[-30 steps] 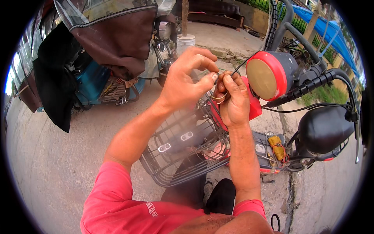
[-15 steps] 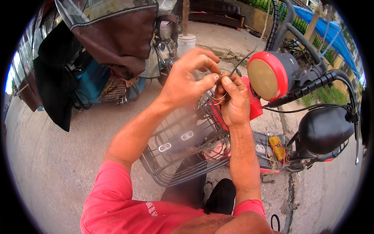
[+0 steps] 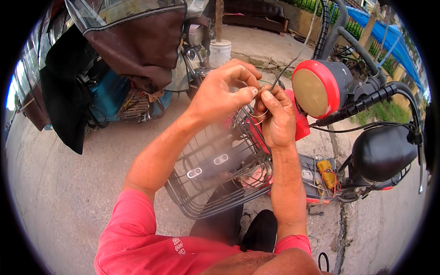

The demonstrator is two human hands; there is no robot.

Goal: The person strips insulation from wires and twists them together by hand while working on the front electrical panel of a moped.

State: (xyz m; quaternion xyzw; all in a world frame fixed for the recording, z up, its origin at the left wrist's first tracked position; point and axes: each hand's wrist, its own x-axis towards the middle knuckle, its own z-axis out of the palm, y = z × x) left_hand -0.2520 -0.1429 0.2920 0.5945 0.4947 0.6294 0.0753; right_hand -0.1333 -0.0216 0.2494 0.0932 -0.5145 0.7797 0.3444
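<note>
In front of the red scooter (image 3: pixel 300 121), both my hands meet at the end of a thin dark cable (image 3: pixel 287 68) that rises past the round headlight (image 3: pixel 315 88). My right hand (image 3: pixel 278 119) pinches this cable between thumb and fingers. Pale thin wires (image 3: pixel 259 116) loop out below its grip. My left hand (image 3: pixel 224 89) is closed in a pinch close to the right fingertips, on what looks like a fine wire end. Its other fingers curl above. Below my forearms is the scooter's black wire basket (image 3: pixel 215 201).
Tools and a yellow taped bundle with red wires (image 3: pixel 326 174) lie on the scooter's footboard. A black seat (image 3: pixel 384 153) is at right. Far left stands a covered blue vehicle (image 3: pixel 110 96); a white bucket (image 3: pixel 220 52) holds a post behind. Black-braided handlebar cables (image 3: pixel 357 105) cross near the headlight.
Both hands keep their pinch at nearly the same place. The left fingers above the pinch shift slightly, and the dark cable tilts a little to the right.
</note>
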